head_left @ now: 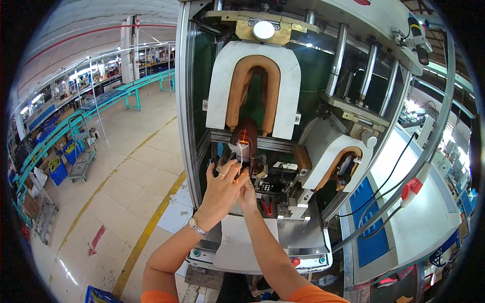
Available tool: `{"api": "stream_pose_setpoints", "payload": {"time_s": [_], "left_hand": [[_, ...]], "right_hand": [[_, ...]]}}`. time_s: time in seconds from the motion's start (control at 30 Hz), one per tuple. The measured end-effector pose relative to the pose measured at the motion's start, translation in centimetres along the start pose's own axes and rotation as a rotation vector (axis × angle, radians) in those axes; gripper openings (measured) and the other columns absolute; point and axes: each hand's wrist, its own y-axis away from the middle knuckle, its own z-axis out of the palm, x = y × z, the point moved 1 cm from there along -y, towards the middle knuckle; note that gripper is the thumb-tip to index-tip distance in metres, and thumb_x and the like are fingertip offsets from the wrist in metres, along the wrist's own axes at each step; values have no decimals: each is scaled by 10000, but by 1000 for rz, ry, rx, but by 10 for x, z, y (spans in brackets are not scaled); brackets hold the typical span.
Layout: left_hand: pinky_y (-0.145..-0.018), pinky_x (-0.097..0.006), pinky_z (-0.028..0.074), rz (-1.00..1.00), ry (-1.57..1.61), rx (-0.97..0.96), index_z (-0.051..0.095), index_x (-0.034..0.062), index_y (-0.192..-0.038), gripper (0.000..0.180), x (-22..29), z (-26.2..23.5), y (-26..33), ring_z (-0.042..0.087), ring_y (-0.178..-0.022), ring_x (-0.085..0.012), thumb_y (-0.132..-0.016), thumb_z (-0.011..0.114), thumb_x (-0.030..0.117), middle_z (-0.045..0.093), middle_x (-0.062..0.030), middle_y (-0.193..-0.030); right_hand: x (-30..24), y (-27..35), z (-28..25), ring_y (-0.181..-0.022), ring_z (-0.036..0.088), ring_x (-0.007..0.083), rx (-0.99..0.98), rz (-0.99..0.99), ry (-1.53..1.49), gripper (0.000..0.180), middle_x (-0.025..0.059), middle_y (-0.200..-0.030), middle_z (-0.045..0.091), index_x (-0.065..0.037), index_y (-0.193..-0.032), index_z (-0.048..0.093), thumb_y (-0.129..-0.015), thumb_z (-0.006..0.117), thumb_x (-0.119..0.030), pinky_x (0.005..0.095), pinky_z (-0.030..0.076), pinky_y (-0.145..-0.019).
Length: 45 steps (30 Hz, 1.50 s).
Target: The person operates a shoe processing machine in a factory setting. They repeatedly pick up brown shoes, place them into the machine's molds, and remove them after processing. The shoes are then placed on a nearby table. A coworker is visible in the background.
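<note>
A dark brown shoe upper [246,126] sits under the U-shaped brown pad of a machine, with red light lines across it. White lace or thread [240,150] hangs from its near part. My left hand [222,183], with a ring and a wristwatch, is bent over the upper's near end, fingers curled in. Close against it, my right hand [247,194] has its fingers pinched at the same end. The fingertips are partly hidden, so the exact grip on the upper is hard to see.
The brown pad [255,61] lies in a white block above my hands. A second white block [331,151] with a dark shoe part stands at right. A red button [296,261] is on the front panel. Red-handled pliers [266,207] lie near my right forearm.
</note>
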Motion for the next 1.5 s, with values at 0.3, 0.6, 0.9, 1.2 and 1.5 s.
{"api": "stream_pose_setpoints", "payload": {"time_s": [0.3,0.6,0.9,1.2,1.5], "left_hand": [[-893,-503,316,-39,61,58,509,67,-1059,368,-1,6,2,380,-1153,-238,-697,570,72,452,-96,-1091],[-813,-404,364,-29,142,59,515,55,-1023,352,-1,12,-1,418,-1085,-284,-679,573,94,456,-130,-1050],[-965,-411,308,-128,416,197,523,50,-1102,391,-1,-10,22,404,-1127,-329,-719,598,48,449,-136,-1179],[-840,-393,419,-1388,552,-97,411,41,-1187,559,-85,131,436,480,-1036,-264,-672,625,4,524,-130,-1087],[-449,-348,455,-1808,916,-7,371,45,-1116,590,-18,149,368,558,-612,-190,-643,706,157,543,-131,-892]], "right_hand": [[-8,8,9,-961,573,210,-22,45,5,200,107,-1046,580,-13,-1048,506,-902,455,-141,349,472,-891],[-17,5,-7,-943,586,218,-106,76,13,203,108,-1050,582,-10,-1049,512,-907,443,-137,352,493,-866],[-22,39,0,-988,550,246,121,224,237,214,108,-1074,564,-61,-1099,488,-889,474,-99,402,435,-899],[-163,214,-45,-673,582,115,189,435,809,153,36,-720,586,-44,-990,578,-854,542,-103,241,487,-604],[-242,284,-118,-622,567,122,541,46,936,144,72,-750,602,-19,-964,570,-840,543,-86,219,464,-576]]}}
